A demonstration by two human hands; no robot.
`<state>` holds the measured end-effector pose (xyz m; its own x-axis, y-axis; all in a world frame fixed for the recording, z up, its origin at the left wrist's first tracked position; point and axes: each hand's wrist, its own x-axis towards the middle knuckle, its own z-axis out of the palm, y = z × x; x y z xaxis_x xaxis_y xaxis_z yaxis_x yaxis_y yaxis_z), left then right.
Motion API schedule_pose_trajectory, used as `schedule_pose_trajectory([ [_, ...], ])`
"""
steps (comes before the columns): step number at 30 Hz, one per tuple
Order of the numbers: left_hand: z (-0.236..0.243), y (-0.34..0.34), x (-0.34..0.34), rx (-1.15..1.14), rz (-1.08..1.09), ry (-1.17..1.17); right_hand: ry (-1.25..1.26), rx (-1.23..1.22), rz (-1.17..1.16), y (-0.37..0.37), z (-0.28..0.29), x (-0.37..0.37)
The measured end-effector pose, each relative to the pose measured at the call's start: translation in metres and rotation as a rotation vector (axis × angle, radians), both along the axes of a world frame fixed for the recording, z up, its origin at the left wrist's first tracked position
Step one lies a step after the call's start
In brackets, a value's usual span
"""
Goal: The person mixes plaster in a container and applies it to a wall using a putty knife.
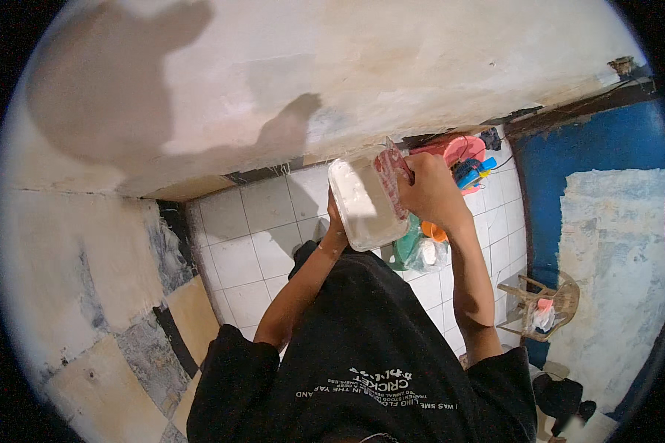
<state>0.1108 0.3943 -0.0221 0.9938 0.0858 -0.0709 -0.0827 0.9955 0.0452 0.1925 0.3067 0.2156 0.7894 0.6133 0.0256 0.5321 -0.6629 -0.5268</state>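
Note:
My left hand (336, 225) grips the side of a rectangular, whitish plastic tub (363, 238), its fingers mostly hidden behind the wall of the tub. White paste (358, 193) coats the inside, thickest toward the left. My right hand (434, 188) is closed around a red scraper (390, 173) smeared with white. The scraper lies against the tub's right rim, with one end pointing toward the wall in front. Part of it is covered by my fingers.
A patchy plastered wall (421, 66) rises close in front. On the tiled floor (236, 258) stand a pink basin (462, 146) with blue items, an orange cup (434, 232) and plastic bags (425, 256). A chair (558, 295) stands right, by a blue wall (606, 140).

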Motion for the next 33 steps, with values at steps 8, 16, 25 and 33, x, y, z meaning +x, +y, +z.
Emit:
schedule_pose_trajectory([
  [8, 0.011, 0.011, -0.019, -0.036, 0.043, -0.001, 0.248, 0.145, -0.104, -0.01, -0.015, -0.009],
  [16, 0.065, 0.024, -0.038, -0.082, -0.127, -0.079, 0.235, 0.211, -0.112, -0.007, -0.042, -0.038],
  [25, 0.072, 0.028, -0.042, -0.027, -0.15, -0.037, 0.005, 0.339, -0.045, -0.002, -0.032, -0.057],
  [33, 0.071, 0.035, -0.024, -0.173, -0.146, -0.187, 0.028, 0.271, -0.084, 0.01, -0.021, -0.064],
])
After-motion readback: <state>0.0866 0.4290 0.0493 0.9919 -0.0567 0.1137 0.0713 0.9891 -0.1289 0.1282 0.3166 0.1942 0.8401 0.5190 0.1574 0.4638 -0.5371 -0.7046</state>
